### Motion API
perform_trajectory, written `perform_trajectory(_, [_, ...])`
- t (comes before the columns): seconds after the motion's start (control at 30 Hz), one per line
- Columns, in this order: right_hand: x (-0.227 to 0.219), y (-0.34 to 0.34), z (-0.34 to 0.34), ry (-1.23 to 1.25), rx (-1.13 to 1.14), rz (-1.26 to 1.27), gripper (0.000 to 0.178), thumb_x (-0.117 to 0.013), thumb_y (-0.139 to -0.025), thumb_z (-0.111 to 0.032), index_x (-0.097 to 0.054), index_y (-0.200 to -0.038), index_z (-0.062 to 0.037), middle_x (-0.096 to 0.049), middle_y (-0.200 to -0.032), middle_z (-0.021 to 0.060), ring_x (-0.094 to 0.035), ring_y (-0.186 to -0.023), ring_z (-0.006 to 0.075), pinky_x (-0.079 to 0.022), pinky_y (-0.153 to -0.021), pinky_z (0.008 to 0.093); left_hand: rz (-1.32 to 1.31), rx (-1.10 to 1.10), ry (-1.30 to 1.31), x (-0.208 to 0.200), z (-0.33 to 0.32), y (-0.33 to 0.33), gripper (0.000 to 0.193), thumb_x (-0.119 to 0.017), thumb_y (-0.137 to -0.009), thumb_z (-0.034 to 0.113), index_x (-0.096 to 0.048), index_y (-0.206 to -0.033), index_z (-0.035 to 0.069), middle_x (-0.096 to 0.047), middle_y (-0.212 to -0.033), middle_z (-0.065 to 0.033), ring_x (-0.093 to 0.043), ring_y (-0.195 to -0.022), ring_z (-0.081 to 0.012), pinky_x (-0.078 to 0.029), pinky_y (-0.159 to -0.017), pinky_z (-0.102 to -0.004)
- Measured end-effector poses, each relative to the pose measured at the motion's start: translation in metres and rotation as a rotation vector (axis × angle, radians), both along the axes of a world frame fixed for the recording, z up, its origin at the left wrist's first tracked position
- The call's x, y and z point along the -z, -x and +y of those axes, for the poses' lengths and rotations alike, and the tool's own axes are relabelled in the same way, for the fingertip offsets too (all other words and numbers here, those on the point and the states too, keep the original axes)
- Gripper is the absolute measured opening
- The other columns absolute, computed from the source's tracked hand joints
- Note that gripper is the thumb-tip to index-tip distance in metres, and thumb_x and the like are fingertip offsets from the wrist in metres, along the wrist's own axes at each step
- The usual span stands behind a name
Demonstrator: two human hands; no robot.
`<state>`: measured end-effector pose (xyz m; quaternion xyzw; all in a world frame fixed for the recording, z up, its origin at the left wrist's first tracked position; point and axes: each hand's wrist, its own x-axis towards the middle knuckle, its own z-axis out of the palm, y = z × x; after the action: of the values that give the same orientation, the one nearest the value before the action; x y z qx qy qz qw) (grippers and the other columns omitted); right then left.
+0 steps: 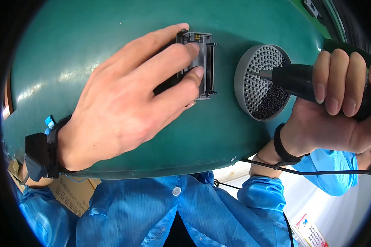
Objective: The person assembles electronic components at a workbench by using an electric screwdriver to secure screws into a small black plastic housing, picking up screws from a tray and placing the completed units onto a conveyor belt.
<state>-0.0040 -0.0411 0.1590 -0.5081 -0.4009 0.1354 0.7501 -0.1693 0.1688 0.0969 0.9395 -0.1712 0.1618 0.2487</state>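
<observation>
A small dark grey plastic housing [205, 66] lies on the green tabletop, with brass-coloured contacts at its far end. My left hand [119, 94] grips it from the left, fingers spread along it and fingertips pressing on its top; the hand covers its left part. My right hand [334, 109] is wrapped round a black electric screwdriver [292, 78], held nearly level and pointing left. The screwdriver's bit is over a round grey screw tray [240, 84] full of small holes. Tiny black screws [271, 102] are heaped in the tray's near right part.
The green tabletop [152, 12] has a curved near edge in front of me. A black cord [317, 172] runs from my right wrist strap. A cardboard box [74, 193] stands below the table at left. Another person's blue sleeve [334, 173] is at right.
</observation>
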Motion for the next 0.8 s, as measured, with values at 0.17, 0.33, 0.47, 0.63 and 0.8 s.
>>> perform_trajectory(0.17, [0.006, 0.002, 0.008, -0.010, -0.015, 0.004, 0.025, -0.050, -0.100, -0.032, -0.053, -0.092, -0.0081, -0.051, -0.063, 0.0021, -0.045, -0.048, 0.0124, -0.042, -0.049, 0.0260, 0.006, -0.027, 0.009, 0.001, 0.001, 0.002, 0.044, -0.083, -0.066, 0.010, -0.072, -0.107, -0.002, -0.065, -0.124, -0.0196, -0.060, -0.127, -0.0442, -0.058, -0.096, -0.0478])
perform_trajectory(0.33, [0.008, 0.001, 0.009, -0.018, -0.024, 0.005, 0.028, -0.046, -0.102, -0.032, -0.053, -0.097, -0.0063, -0.050, -0.063, 0.0032, -0.045, -0.046, 0.0132, -0.040, -0.045, 0.0272, -0.003, -0.012, 0.013, 0.000, 0.000, -0.003, 0.043, -0.083, -0.067, 0.011, -0.071, -0.106, -0.004, -0.065, -0.123, -0.0200, -0.060, -0.127, -0.0440, -0.058, -0.095, -0.0480])
perform_trajectory(0.47, [0.008, 0.004, 0.013, -0.028, -0.045, 0.008, 0.030, -0.043, -0.104, -0.033, -0.054, -0.101, -0.0050, -0.050, -0.063, 0.0041, -0.045, -0.045, 0.0139, -0.039, -0.041, 0.0282, -0.009, -0.012, 0.015, -0.001, 0.001, -0.001, 0.041, -0.083, -0.067, 0.011, -0.070, -0.103, -0.004, -0.065, -0.122, -0.0196, -0.060, -0.127, -0.0430, -0.057, -0.095, -0.0474])
perform_trajectory(0.63, [0.004, 0.003, 0.017, -0.050, -0.101, 0.041, 0.034, -0.039, -0.106, -0.033, -0.054, -0.106, -0.0032, -0.049, -0.063, 0.0051, -0.045, -0.043, 0.0147, -0.038, -0.037, 0.0294, 0.025, -0.040, 0.026, -0.002, 0.004, 0.003, 0.041, -0.084, -0.067, 0.011, -0.069, -0.103, -0.002, -0.064, -0.120, -0.0167, -0.059, -0.129, -0.0414, -0.056, -0.096, -0.0458])
perform_trajectory(0.8, [-0.009, -0.017, 0.013, -0.209, -0.316, 0.124, 0.038, -0.035, -0.108, -0.034, -0.054, -0.111, -0.0015, -0.049, -0.062, 0.0062, -0.045, -0.041, 0.0156, -0.036, -0.032, 0.0306, -0.035, -0.034, 0.068, 0.005, 0.005, 0.002, 0.044, -0.084, -0.065, 0.011, -0.068, -0.104, -0.001, -0.064, -0.120, -0.0150, -0.059, -0.126, -0.0398, -0.055, -0.097, -0.0460])
